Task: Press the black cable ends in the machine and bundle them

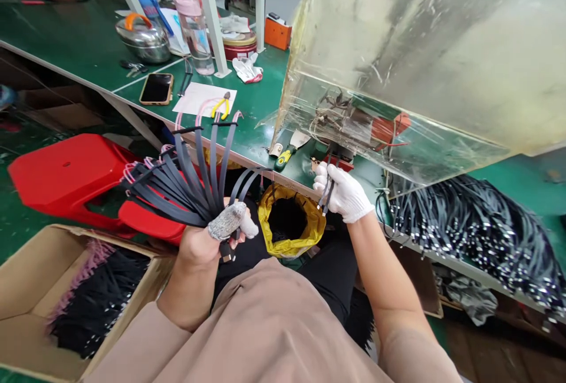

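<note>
Beside workbench [260, 91], left hand [201, 247] shut round flat black cables [181, 185]; light, floppy, hold mid-length; gloved right hand [342, 191] pinching thin cable ends [326, 197].

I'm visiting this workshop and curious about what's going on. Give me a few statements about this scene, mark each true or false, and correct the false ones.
The right hand wears a white glove and pinches dark cable ends. True.

The left hand grips a fan of flat black cables. True.

The yellow-handled pliers lie inside the cardboard box. False: they lie on white paper on the green workbench.

The phone sits in the yellow bag. False: it lies on the green workbench.
</note>
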Tool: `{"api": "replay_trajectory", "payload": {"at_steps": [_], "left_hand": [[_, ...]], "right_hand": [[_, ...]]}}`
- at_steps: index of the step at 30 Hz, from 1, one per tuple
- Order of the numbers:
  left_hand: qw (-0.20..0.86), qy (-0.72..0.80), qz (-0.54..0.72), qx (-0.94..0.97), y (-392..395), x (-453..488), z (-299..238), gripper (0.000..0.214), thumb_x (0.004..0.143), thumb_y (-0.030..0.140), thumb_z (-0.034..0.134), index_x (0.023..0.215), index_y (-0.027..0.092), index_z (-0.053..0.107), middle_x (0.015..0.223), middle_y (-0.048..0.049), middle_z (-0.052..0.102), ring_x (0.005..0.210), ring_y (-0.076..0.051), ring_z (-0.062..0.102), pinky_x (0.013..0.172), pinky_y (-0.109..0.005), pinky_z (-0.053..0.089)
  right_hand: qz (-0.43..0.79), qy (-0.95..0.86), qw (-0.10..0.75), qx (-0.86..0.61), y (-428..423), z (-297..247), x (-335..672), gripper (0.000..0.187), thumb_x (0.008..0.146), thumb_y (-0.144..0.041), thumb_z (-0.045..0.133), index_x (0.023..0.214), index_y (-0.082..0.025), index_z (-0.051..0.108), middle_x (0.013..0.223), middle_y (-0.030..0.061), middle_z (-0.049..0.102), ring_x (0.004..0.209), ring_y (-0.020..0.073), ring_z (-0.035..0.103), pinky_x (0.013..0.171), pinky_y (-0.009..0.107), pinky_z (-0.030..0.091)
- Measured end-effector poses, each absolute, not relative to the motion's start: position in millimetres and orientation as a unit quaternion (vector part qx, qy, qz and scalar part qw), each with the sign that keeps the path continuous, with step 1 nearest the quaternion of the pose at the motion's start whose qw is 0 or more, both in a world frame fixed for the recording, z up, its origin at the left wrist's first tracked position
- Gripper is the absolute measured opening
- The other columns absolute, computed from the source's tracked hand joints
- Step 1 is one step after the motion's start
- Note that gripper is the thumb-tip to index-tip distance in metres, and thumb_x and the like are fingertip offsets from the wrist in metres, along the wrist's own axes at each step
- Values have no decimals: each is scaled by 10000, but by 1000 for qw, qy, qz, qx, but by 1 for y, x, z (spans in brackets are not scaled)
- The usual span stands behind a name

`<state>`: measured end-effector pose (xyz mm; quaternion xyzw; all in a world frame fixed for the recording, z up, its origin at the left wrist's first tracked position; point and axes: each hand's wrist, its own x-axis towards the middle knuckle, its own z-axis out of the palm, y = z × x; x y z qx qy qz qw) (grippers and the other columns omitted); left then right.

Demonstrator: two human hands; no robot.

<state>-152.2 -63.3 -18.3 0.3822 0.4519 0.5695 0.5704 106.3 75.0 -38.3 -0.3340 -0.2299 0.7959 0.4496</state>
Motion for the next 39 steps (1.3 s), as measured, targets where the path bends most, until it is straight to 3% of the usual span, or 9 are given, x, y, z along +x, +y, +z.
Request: {"api": "replay_trajectory", "payload": {"at_steps": [6,13,20,30,32,36,39], "left_hand": [[584,436,575,372,-66,-152,-16,535,657,663,801,523,182,609,394,0,508,366,-109,447,322,-211,334],[559,408,603,397,-68,-151,-11,456,679,606,809,560,185,681,401,3,506,383,-117,476,370,-231,383],[553,419,593,408,-68,-152,-11,462,695,619,773,556,191,669,385,-16,501,355,-132,456,362,-264,356],[609,403,549,406,-76,-161,-30,471,754,586,763,513,207,624,357,3,450,328,-120,438,372,-265,395],[646,411,518,382,-78,-159,-32,517,712,621,784,485,198,592,348,3,444,317,-114,423,342,-249,359],[700,481,433,302,-87,-140,-44,513,664,637,817,574,158,660,476,-40,589,367,-97,447,321,-203,269],[695,518,377,326,-92,-123,-68,533,706,635,789,589,123,698,539,-74,646,406,-81,464,344,-183,266]], "right_hand": [[803,-164,463,-337,84,-33,100,239,1051,-178,359,948,-169,574,738,-4,596,552,83,551,513,186,568],[782,-122,473,-387,87,-24,100,184,1044,-179,382,1036,-163,566,789,10,667,564,94,602,504,209,594],[786,-149,466,-377,90,-35,105,90,1009,-188,496,1006,-168,584,788,2,653,567,82,592,533,179,597],[811,-167,440,-348,79,-24,107,160,1046,-262,478,971,-183,595,747,-27,616,568,55,568,548,142,559],[838,-224,387,-314,64,-34,109,230,1021,-405,547,1010,-186,614,768,-15,634,577,75,593,541,188,567],[920,-249,185,-239,24,-82,103,654,913,-736,518,1154,-137,624,903,107,717,736,221,722,674,433,628],[931,-191,208,-233,6,-122,85,698,934,-757,434,1234,-149,601,1099,155,723,974,259,725,852,477,606]]}}
